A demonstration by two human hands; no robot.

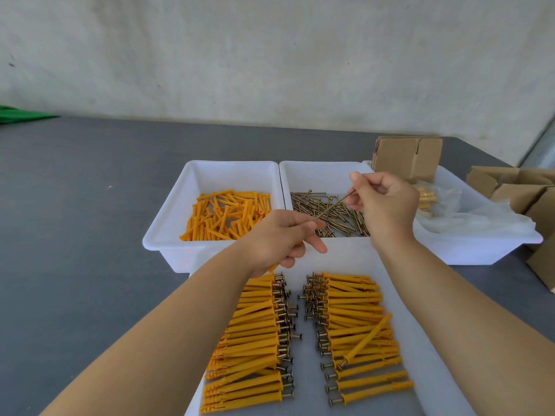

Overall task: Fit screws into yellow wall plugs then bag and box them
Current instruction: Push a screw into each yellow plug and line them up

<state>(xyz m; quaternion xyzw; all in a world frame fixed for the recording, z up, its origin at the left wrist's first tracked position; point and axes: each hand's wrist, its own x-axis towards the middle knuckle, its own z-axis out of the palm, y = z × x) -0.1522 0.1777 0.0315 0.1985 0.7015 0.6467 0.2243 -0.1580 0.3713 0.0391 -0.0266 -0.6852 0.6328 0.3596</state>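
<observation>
My right hand pinches a long screw by its head end above the white bin of loose screws. The screw's tip points down-left into my left hand, which grips a yellow wall plug; only the plug's lower end shows below the fist. To the left stands a white bin of loose yellow plugs. In front of me a white tray carries two rows of plugs with screws fitted, a left row and a right row.
A third white bin at the right holds clear plastic bags, a bagged set of plugs and an upright cardboard box. More flat cardboard boxes lie at the far right. The grey table stretches left.
</observation>
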